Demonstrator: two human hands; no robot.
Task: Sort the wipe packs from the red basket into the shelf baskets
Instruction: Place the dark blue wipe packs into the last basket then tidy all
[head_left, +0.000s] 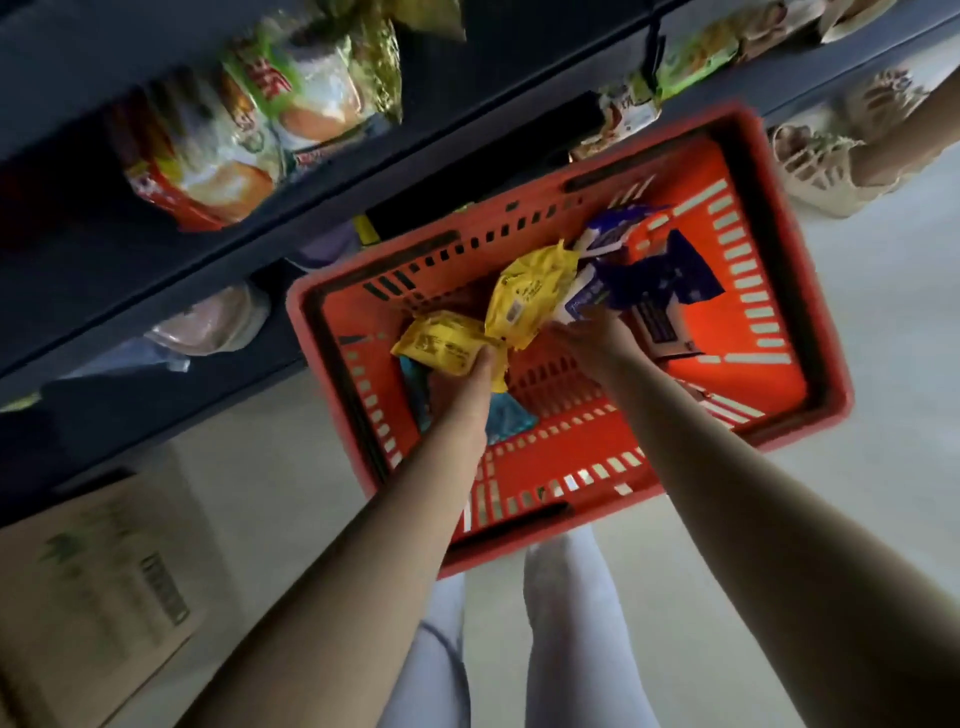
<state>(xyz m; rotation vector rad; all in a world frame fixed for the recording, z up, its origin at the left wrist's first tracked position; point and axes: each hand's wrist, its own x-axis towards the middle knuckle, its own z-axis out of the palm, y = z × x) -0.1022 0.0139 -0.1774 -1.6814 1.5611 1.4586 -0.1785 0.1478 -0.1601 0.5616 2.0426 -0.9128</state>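
The red basket (810, 332) sits on the floor below me, beside the dark shelf. Both my hands reach into it. My left hand (462, 384) grips a yellow wipe pack (441, 343), thumb over its near edge. My right hand (592, 338) holds a second yellow wipe pack (530, 291), which stands tilted upward. Dark blue and white wipe packs (649, 270) lie at the basket's far right side. A teal pack (506, 415) shows under my left wrist.
Dark shelves (156, 291) with snack bags (218, 150) run along the left and top. A cardboard box (88, 587) stands on the floor at the lower left. Another person's sandalled foot (826, 166) is at the upper right. My legs are below the basket.
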